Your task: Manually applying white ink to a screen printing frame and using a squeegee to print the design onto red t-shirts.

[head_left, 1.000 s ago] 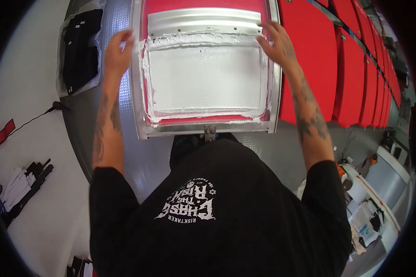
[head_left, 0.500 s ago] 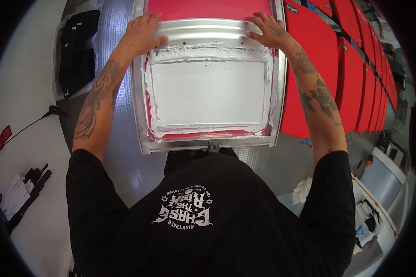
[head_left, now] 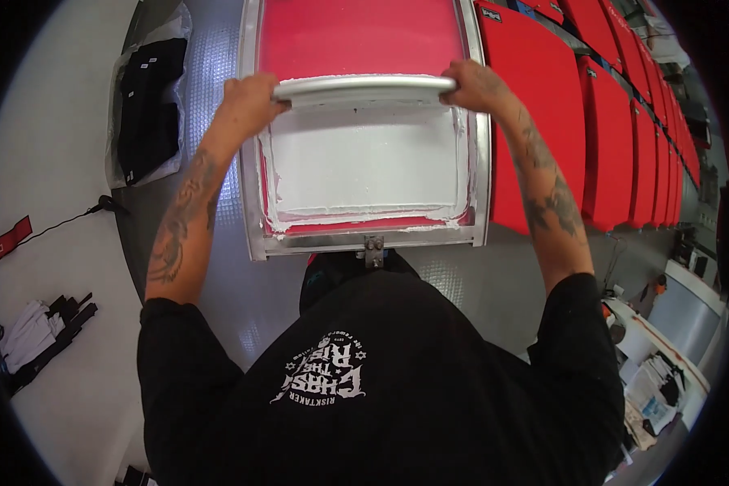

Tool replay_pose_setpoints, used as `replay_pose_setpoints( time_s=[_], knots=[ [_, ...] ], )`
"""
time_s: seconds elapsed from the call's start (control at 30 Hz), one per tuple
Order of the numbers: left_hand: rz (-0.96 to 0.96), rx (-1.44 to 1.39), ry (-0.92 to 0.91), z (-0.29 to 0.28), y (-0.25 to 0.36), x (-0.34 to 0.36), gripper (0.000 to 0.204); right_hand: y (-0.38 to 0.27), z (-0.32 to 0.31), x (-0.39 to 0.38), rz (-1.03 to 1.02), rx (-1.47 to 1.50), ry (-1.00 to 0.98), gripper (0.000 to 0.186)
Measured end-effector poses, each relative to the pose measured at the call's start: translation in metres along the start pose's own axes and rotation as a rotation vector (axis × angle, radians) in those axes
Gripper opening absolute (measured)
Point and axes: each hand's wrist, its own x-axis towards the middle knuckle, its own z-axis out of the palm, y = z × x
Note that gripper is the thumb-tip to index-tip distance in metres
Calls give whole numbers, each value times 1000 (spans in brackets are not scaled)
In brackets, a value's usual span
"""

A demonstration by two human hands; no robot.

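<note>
My left hand [head_left: 249, 104] and my right hand [head_left: 476, 86] are closed around the two ends of a silver metal squeegee [head_left: 364, 87]. The squeegee spans a screen-printing frame [head_left: 320, 244], whose mesh [head_left: 356, 36] shows pinkish red at the far end. On the near part of the screen lies a pale rectangle of white ink [head_left: 364, 166], with thicker ridges along its edges. The squeegee's lower edge is at the far border of this rectangle, and ink clings there. A metal clamp [head_left: 373, 251] sits at the middle of the near rail.
To the right, several red boards [head_left: 535, 121] stand in an overlapping row. Black folded garments [head_left: 150, 109] in clear plastic lie on the left. A dark cable [head_left: 73, 217] and a pile of black and white cloth [head_left: 36, 336] are further left. A cluttered cart [head_left: 652, 381] is at lower right.
Both hands have gone from resting with spread fingers on the squeegee to gripping its ends. The squeegee has tipped up and come nearer to me. The whole view has shifted slightly.
</note>
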Motion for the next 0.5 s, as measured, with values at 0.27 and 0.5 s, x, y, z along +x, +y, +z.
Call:
replay_pose_setpoints(
  time_s=[0.27,0.5],
  knots=[
    [289,41,465,106,28,-118,42,-85,102,-133,-1,-95,424,21],
    [185,-130,390,97,58,-225,40,-141,65,-232,112,164,302,34]
  ],
)
